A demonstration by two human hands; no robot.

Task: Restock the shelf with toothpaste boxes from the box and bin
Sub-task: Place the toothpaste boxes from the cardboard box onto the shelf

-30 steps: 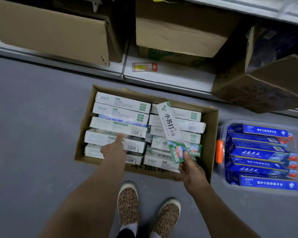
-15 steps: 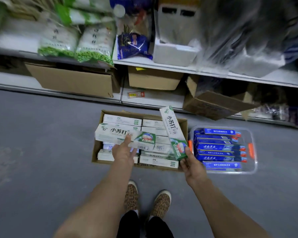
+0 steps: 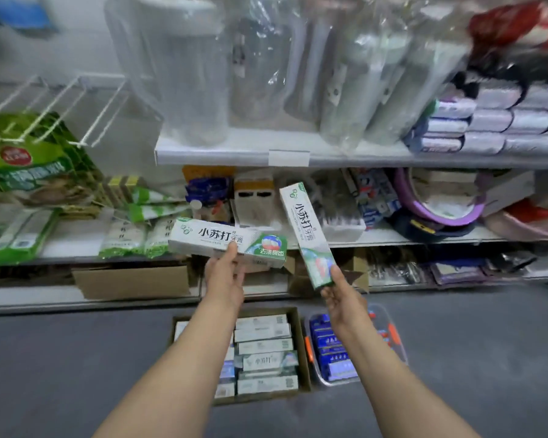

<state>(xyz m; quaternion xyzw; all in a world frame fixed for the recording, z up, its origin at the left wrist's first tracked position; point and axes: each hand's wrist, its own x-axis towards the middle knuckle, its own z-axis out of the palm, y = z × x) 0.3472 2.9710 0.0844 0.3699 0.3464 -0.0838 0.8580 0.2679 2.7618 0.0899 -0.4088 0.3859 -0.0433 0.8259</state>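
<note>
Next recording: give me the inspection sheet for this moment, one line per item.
Surface: grey floor, shelf above.
Job's things: cardboard box holds white toothpaste boxes; clear bin beside it holds blue ones.
Clutter: green packs, folded goods on shelves.
Grippers: left hand holds a level toothpaste box; right hand holds a tilted toothpaste box.
Cables: nothing seen.
Surroundings: blurred plastic-wrapped stock.

Even indoor light, motion blur, wide-angle edge warp.
</note>
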